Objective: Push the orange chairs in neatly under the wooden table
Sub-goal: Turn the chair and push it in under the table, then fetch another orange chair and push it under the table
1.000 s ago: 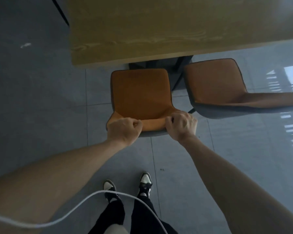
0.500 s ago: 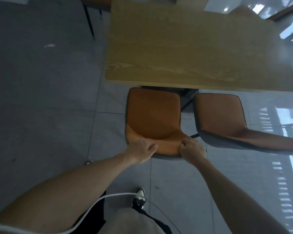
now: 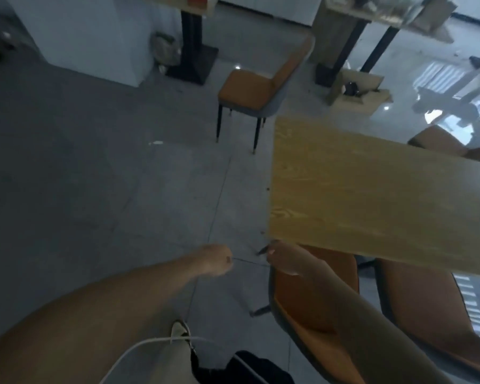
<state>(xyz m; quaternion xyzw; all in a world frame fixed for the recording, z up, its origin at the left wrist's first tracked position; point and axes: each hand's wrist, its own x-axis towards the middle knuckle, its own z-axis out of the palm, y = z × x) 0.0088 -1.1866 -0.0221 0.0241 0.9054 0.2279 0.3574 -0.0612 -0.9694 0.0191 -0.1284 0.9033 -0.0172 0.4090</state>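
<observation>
Orange chairs: in the head view, two of them sit at the near edge of the wooden table (image 3: 372,195), the near-left chair (image 3: 313,309) with its seat reaching under the tabletop and a second chair (image 3: 424,306) beside it to the right. A third orange chair (image 3: 257,90) stands far off on the grey floor (image 3: 94,189), well apart from the table's left end, and a fourth (image 3: 438,142) shows past the far edge.

Judging by that, the free-standing far chair looks like the next job: walk round, take its backrest with both hands and slide it straight, legs square to the table edge.

The left hand (image 3: 215,260) is curled into a loose fist over bare floor, holding nothing. The right hand (image 3: 284,259) hangs above the near-left chair by the table corner, fingers bent; it seems empty, though blur hides any contact.
</observation>
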